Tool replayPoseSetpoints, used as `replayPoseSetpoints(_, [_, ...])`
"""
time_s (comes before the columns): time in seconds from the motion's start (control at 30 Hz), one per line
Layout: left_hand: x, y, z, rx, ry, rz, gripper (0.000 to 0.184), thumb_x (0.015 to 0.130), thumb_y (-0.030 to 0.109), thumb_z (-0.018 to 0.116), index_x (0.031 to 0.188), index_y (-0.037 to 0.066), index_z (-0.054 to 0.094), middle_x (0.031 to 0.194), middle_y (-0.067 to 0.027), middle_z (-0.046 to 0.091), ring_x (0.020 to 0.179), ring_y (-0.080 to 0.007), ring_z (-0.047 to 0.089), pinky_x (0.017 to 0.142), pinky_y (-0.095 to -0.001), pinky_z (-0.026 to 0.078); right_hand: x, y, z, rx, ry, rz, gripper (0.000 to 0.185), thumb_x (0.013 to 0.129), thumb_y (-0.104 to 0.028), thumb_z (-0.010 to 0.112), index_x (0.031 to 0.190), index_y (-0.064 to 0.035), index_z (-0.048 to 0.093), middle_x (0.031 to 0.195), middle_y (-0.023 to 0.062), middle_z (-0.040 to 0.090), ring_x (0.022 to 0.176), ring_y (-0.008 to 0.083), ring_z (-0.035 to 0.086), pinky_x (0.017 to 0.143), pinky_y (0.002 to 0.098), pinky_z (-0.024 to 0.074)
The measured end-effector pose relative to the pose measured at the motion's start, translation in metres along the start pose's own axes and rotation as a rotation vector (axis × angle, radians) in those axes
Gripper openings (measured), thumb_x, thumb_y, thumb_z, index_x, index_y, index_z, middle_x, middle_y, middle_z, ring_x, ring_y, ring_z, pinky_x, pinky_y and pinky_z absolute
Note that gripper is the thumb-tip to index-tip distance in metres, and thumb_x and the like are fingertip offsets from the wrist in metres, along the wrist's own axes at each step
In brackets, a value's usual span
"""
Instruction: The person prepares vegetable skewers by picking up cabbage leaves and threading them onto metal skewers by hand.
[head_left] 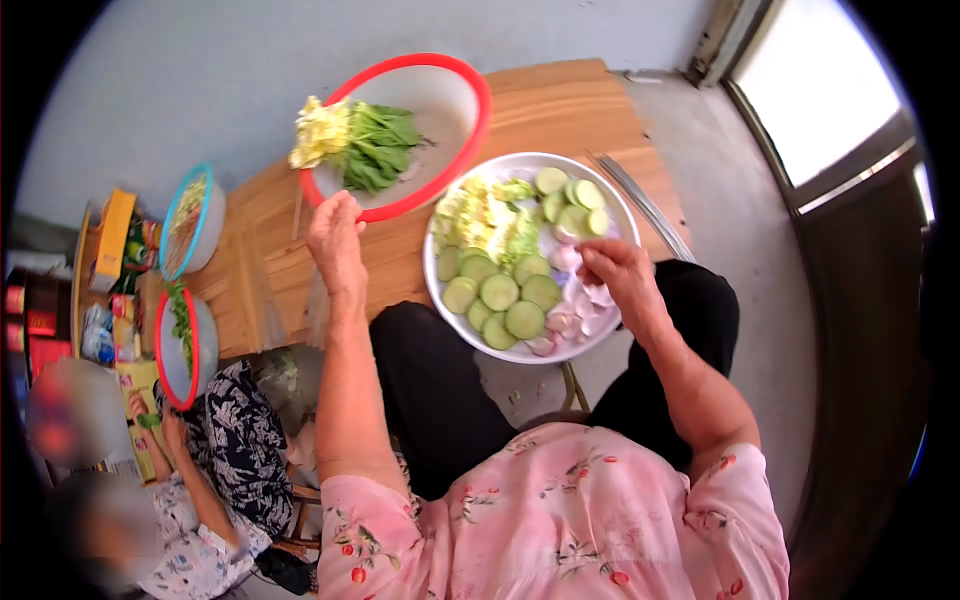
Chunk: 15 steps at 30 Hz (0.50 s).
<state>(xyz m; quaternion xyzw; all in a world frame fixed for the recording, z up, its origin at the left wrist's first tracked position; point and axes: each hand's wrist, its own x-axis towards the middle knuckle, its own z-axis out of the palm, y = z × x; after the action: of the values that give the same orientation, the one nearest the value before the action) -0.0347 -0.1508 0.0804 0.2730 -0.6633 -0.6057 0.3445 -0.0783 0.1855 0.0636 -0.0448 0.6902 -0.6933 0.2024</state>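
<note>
Red-rimmed white plastic bowl (450,105) might tip, spilling frilly yellow leaves (320,132), if the half-curled left hand (338,238) presses its rim; the right hand (622,281) is nearly closed, both holds unclear.

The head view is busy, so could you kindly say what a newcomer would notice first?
The white plate in the centre, bearing green slices and pinkish cloves by the right hand, probably stands out. Next comes the red-rimmed bowl by the left hand, holding leafy greens.
</note>
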Motion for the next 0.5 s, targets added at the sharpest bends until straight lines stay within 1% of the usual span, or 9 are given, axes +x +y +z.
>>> replayPoseSetpoints(0.1, [-0.020, 0.022, 0.044, 0.027, -0.185, -0.055, 0.023, 0.084, 0.013, 0.061, 0.100, -0.003, 0.062, 0.086, -0.0046, 0.062, 0.074, -0.0103, 0.058, 0.061, -0.0223, 0.047, 0.033, -0.022, -0.032, -0.103, 0.145, -0.100, 0.020, 0.084, -0.011, 0.057, 0.091, 0.0055, 0.064, 0.067, 0.0062, 0.061, 0.061, 0.0109, 0.055, 0.057, 0.0237, 0.0455])
replayPoseSetpoints(0.17, [-0.028, 0.026, 0.065, 0.068, -0.278, -0.082, 0.022, 0.085, 0.014, 0.060, 0.099, -0.003, 0.062, 0.085, -0.0045, 0.063, 0.072, -0.0105, 0.058, 0.061, -0.0224, 0.047, 0.061, -0.028, -0.058, -0.288, 0.232, -0.169, 0.021, 0.080, -0.013, 0.059, 0.088, 0.0048, 0.065, 0.065, 0.0089, 0.062, 0.058, 0.0116, 0.056, 0.057, 0.0256, 0.0464])
replayPoseSetpoints(0.23, [-0.032, 0.017, 0.086, 0.092, -0.467, -0.162, 0.022, 0.085, 0.014, 0.061, 0.098, -0.002, 0.063, 0.084, -0.0046, 0.064, 0.073, -0.0105, 0.059, 0.062, -0.0225, 0.048, 0.088, -0.030, -0.084, -0.605, 0.274, -0.146, 0.019, 0.077, -0.014, 0.058, 0.087, 0.0000, 0.066, 0.070, 0.0136, 0.064, 0.064, 0.0197, 0.061, 0.062, 0.0310, 0.0479])
replayPoseSetpoints(0.27, [-0.032, 0.008, 0.095, 0.089, -0.514, -0.178, 0.022, 0.085, 0.015, 0.061, 0.099, -0.002, 0.063, 0.085, -0.0040, 0.064, 0.073, -0.0106, 0.060, 0.062, -0.0225, 0.047, 0.100, -0.028, -0.093, -0.609, 0.283, -0.138, 0.019, 0.077, -0.014, 0.058, 0.087, 0.0000, 0.066, 0.070, 0.0136, 0.064, 0.064, 0.0197, 0.061, 0.062, 0.0310, 0.0479])
replayPoseSetpoints(0.33, [-0.037, -0.004, 0.105, 0.101, -0.573, -0.230, 0.023, 0.085, 0.015, 0.061, 0.101, -0.002, 0.062, 0.089, -0.0052, 0.064, 0.074, -0.0109, 0.060, 0.063, -0.0222, 0.047, 0.119, -0.016, -0.105, -0.978, 0.318, -0.174, 0.017, 0.074, -0.013, 0.057, 0.085, -0.0056, 0.067, 0.078, 0.0157, 0.064, 0.076, 0.0297, 0.062, 0.069, 0.0370, 0.0485])
replayPoseSetpoints(0.37, [-0.039, -0.009, 0.108, 0.109, -0.605, -0.264, 0.023, 0.085, 0.015, 0.061, 0.102, -0.001, 0.061, 0.092, -0.0058, 0.064, 0.075, -0.0107, 0.060, 0.064, -0.0221, 0.048, 0.127, -0.009, -0.108, -0.984, 0.320, -0.166, 0.017, 0.074, -0.013, 0.057, 0.085, -0.0056, 0.067, 0.078, 0.0157, 0.064, 0.076, 0.0297, 0.062, 0.069, 0.0370, 0.0485])
replayPoseSetpoints(0.43, [-0.042, -0.018, 0.108, 0.109, -0.627, -0.308, 0.023, 0.085, 0.015, 0.061, 0.102, -0.001, 0.061, 0.093, -0.0060, 0.064, 0.075, -0.0107, 0.060, 0.064, -0.0222, 0.048, 0.144, 0.007, -0.113, -1.197, 0.246, -0.059, 0.015, 0.074, -0.013, 0.056, 0.082, -0.0076, 0.067, 0.083, 0.0147, 0.064, 0.085, 0.0340, 0.060, 0.074, 0.0407, 0.0479])
replayPoseSetpoints(0.47, [-0.042, -0.022, 0.107, 0.110, -0.644, -0.340, 0.023, 0.085, 0.015, 0.060, 0.102, -0.001, 0.061, 0.093, -0.0063, 0.064, 0.075, -0.0107, 0.060, 0.065, -0.0222, 0.048, 0.151, 0.019, -0.115, -1.219, 0.256, -0.077, 0.013, 0.073, -0.016, 0.062, 0.078, -0.0051, 0.065, 0.080, 0.0154, 0.063, 0.081, 0.0335, 0.059, 0.072, 0.0421, 0.0471])
replayPoseSetpoints(0.5, [-0.042, -0.024, 0.107, 0.107, -0.638, -0.349, 0.023, 0.085, 0.015, 0.060, 0.102, -0.001, 0.061, 0.093, -0.0063, 0.064, 0.075, -0.0107, 0.060, 0.065, -0.0222, 0.048, 0.156, 0.027, -0.120, -1.225, 0.247, -0.074, 0.013, 0.073, -0.016, 0.062, 0.078, -0.0051, 0.065, 0.080, 0.0154, 0.063, 0.081, 0.0335, 0.059, 0.072, 0.0421, 0.0471])
